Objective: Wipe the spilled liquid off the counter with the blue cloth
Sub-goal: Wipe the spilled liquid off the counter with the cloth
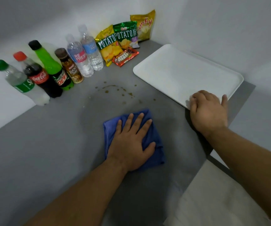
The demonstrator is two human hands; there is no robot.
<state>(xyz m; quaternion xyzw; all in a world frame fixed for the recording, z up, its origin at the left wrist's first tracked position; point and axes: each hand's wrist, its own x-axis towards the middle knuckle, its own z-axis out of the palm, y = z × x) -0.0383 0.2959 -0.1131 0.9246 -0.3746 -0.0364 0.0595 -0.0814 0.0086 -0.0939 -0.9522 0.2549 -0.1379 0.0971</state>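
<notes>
A folded blue cloth (pixel 154 137) lies on the grey counter (pixel 50 144) near the middle. My left hand (pixel 131 144) presses flat on top of it, fingers spread and pointing away from me. Brownish drops and a thin streak of spilled liquid (pixel 116 91) dot the counter just beyond the cloth, apart from it. My right hand (pixel 208 111) rests on the near corner of a white tray (pixel 180 70), fingers curled over its edge.
Along the back wall stands a row of several bottles (pixel 50 70), from a green-capped soda to two water bottles. Snack bags (pixel 115 43) and a candy bar (pixel 125 57) sit in the corner. The counter's right edge (pixel 213 152) drops off beside my right forearm.
</notes>
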